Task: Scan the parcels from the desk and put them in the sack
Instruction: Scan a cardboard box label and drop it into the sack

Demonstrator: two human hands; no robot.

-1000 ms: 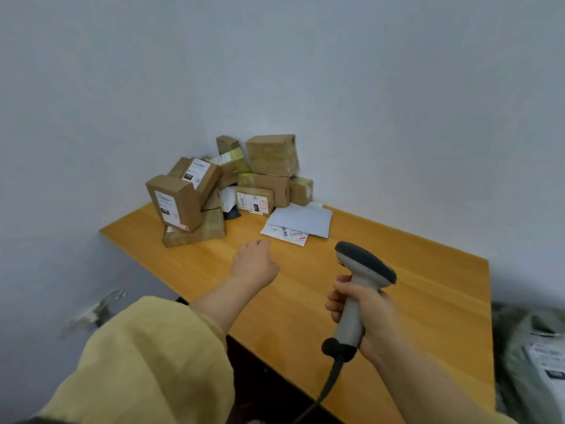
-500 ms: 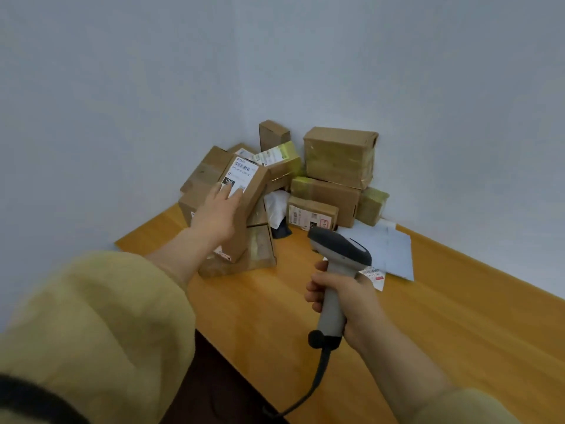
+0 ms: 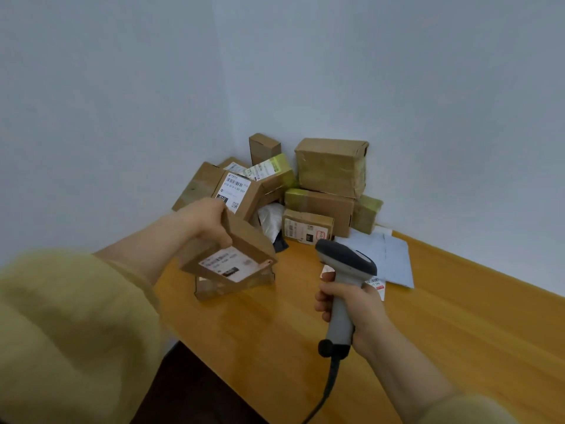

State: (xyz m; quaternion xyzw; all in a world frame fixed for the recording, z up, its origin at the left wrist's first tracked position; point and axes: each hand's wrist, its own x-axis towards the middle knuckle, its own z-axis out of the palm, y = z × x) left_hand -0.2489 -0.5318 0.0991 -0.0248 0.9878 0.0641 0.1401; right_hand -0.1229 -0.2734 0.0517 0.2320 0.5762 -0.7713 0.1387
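A small labelled parcel [image 3: 227,258] is being gripped by the left hand [image 3: 206,220], fingers curled over its top edge, and is being held tilted just in front of the parcel pile [image 3: 331,171]. The scanner [image 3: 347,264] is being clasped by the right hand [image 3: 351,307], also in front of the pile, toward its right side. Half a second earlier the parcel was still being touched on the pile.

Wooden desk [image 3: 458,325] in wall corner, cardboard parcels [image 3: 321,206] piled at back, flat grey mailers [image 3: 394,258] beside them
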